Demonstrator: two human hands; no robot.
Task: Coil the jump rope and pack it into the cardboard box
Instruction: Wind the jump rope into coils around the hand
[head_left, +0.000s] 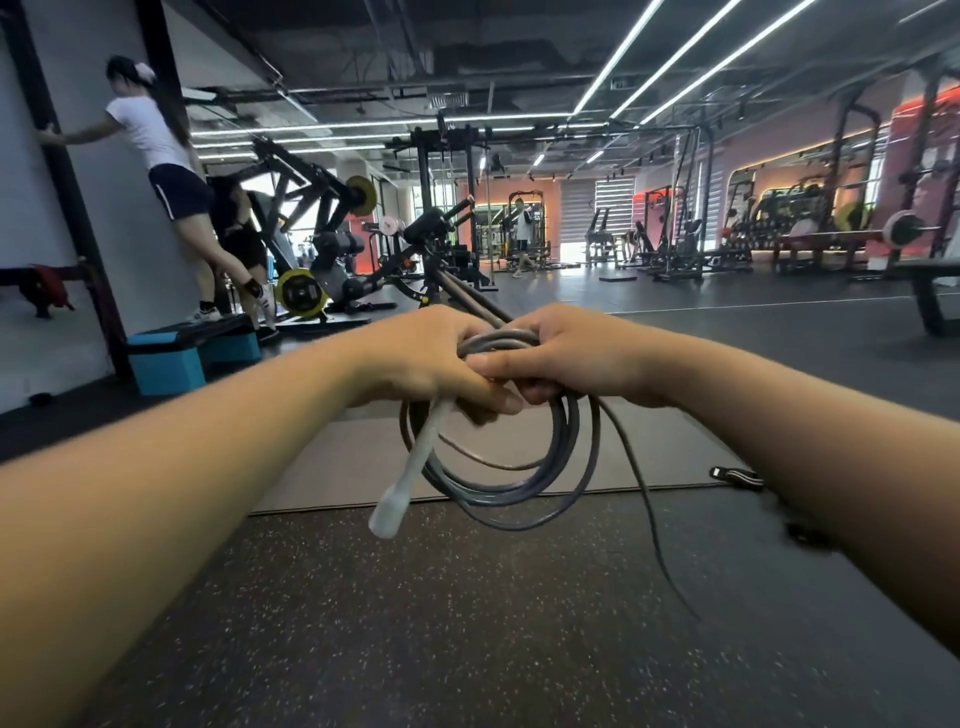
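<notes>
Speckled gym floor (467, 623), grey mat (363, 462) beyond, left hand (431, 358) and right hand (571, 353) touching, each grip closed on the rope (519, 483) coils hanging below, white handle (410, 473) slanting down, loose end trailing right

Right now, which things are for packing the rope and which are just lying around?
For the job:
- jump rope, coiled, with its white handle
- left hand and right hand, both holding it
- no cardboard box in view

Just lying around:
- grey mat
- blue step platform
- strap on the floor
- gym machines
</notes>
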